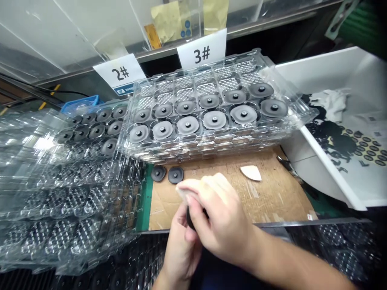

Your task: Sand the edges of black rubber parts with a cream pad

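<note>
In the head view, my left hand (183, 247) is closed around a black disc (191, 219), most of it hidden by my fingers. Over it, my right hand (220, 213) pinches a small white cloth or pad (185, 194) against the top of the disc. Just beyond my hands, two dark round parts, one of them a dark disc (175, 175), lie on the cardboard sheet (272, 201). A white folded piece (251, 172) rests on the cardboard to the right.
Behind the cardboard stands a stack of clear trays (205, 141) with grey discs in its front rows. More clear trays (75, 193) are piled at the left. At the right, a white bin (332, 173) holds black scraps and a white glove.
</note>
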Tool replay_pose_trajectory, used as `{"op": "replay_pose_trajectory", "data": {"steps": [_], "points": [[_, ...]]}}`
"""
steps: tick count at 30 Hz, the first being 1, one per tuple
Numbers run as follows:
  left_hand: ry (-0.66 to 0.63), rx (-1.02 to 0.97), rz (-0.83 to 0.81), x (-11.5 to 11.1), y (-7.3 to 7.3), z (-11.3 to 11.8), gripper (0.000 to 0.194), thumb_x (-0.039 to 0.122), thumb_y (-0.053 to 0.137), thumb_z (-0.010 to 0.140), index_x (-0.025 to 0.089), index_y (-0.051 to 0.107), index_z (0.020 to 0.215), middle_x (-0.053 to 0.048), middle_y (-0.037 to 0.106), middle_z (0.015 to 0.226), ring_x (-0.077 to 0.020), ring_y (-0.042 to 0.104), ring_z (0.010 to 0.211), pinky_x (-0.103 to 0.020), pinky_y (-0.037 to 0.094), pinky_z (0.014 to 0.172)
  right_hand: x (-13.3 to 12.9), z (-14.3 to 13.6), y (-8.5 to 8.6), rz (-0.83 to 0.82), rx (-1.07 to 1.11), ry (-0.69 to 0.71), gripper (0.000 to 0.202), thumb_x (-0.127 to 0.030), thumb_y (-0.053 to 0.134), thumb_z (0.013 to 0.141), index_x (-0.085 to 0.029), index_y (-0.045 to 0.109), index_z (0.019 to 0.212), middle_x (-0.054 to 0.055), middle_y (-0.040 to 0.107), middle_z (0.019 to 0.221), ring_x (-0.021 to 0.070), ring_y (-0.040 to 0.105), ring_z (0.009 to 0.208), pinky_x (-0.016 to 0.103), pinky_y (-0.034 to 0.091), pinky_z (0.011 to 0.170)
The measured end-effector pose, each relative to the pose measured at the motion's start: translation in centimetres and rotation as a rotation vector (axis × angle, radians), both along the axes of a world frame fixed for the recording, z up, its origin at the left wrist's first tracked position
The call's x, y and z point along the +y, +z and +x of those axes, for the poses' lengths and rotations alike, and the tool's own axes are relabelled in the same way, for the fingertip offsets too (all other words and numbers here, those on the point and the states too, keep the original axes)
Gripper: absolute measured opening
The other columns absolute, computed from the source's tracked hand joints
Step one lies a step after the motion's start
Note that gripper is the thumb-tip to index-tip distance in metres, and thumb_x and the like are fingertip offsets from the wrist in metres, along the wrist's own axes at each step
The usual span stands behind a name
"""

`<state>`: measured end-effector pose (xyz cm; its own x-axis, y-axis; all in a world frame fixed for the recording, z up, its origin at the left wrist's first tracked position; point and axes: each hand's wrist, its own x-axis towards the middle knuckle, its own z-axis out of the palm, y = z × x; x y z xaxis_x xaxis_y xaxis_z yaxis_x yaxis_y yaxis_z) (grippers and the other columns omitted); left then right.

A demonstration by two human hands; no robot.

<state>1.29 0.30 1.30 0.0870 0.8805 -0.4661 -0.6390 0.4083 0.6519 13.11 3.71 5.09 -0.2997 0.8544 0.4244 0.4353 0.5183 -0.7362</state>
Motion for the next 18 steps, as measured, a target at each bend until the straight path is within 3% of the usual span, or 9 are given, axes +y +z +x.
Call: {"op": "replay_pose_trajectory", "data": {"steps": [2, 5, 8, 11, 13, 15, 18], "points": [[-0.006, -0.036, 0.014, 0.1, 0.4, 0.0, 0.061, 0.041, 0.076, 0.052, 0.028, 0.061, 0.11, -0.002, 0.068, 0.101, -0.0212, 0.061, 0.095, -0.027, 0.047, 0.087, 0.1, 0.4, 0.1, 0.049, 0.032, 0.043, 0.024, -0.013, 0.042, 0.084, -0.009, 0.056, 0.102, 0.009, 0.061, 0.081, 0.0191, 0.051, 0.072, 0.035, 0.038, 0.066], [0.006, -0.075, -0.011, 0.3, 1.2, -0.3, 0.056, 0.036, 0.079, 0.049, 0.03, 0.064, 0.104, 0.0, 0.068, 0.106, -0.0214, 0.061, 0.097, -0.025, 0.049, 0.084, -0.6, 1.8, -0.1, -0.012, 0.022, 0.179, 0.021, -0.009, 0.045, 0.081, -0.013, 0.057, 0.097, 0.005, 0.06, 0.075, 0.016, 0.051, 0.067, 0.03, 0.039, 0.062], [0.035, -0.064, -0.046, 0.5, 1.8, -0.3, 0.053, 0.025, 0.081, 0.049, 0.03, 0.066, 0.1, 0.0, 0.068, 0.106, -0.0205, 0.061, 0.099, -0.025, 0.048, 0.086, -1.5, 2.9, -0.4, -0.095, -0.066, 0.055, 0.021, -0.008, 0.046, 0.08, -0.014, 0.057, 0.096, 0.004, 0.059, 0.072, 0.0154, 0.05, 0.062, 0.03, 0.038, 0.059], [0.028, -0.119, -0.051, 0.7, 2.0, 0.0, 0.052, 0.03, 0.081, 0.049, 0.032, 0.066, 0.099, 0.002, 0.068, 0.106, -0.0206, 0.06, 0.101, -0.027, 0.045, 0.091, -1.8, 2.9, -0.2, 0.012, -0.109, -0.072, 0.023, -0.009, 0.047, 0.079, -0.013, 0.057, 0.099, 0.006, 0.059, 0.069, 0.0169, 0.05, 0.06, 0.032, 0.038, 0.057], [0.006, -0.152, -0.071, 0.6, 1.9, 0.0, 0.051, 0.034, 0.079, 0.053, 0.035, 0.064, 0.102, 0.003, 0.066, 0.109, -0.0221, 0.06, 0.102, -0.03, 0.044, 0.092, -1.6, 2.6, 0.0, 0.081, -0.094, -0.009, 0.023, -0.009, 0.048, 0.078, -0.014, 0.057, 0.099, 0.003, 0.057, 0.062, 0.0162, 0.048, 0.055, 0.03, 0.037, 0.053], [0.009, -0.129, -0.068, 0.5, 1.7, -0.1, 0.053, 0.031, 0.078, 0.055, 0.037, 0.062, 0.105, 0.003, 0.065, 0.112, -0.0224, 0.059, 0.103, -0.03, 0.045, 0.092, -1.3, 2.5, 0.2, 0.037, -0.061, 0.073, 0.023, -0.009, 0.047, 0.079, -0.017, 0.057, 0.098, 0.002, 0.058, 0.064, 0.0155, 0.049, 0.057, 0.029, 0.038, 0.055], [0.055, -0.07, -0.027, 0.4, 1.3, -0.3, 0.053, 0.025, 0.078, 0.055, 0.034, 0.063, 0.106, 0.0, 0.065, 0.112, -0.022, 0.057, 0.107, -0.027, 0.043, 0.093, -1.0, 2.4, 0.1, -0.072, -0.062, 0.004, 0.022, -0.008, 0.045, 0.08, -0.015, 0.056, 0.097, 0.006, 0.062, 0.078, 0.0165, 0.053, 0.066, 0.031, 0.041, 0.062]]}}
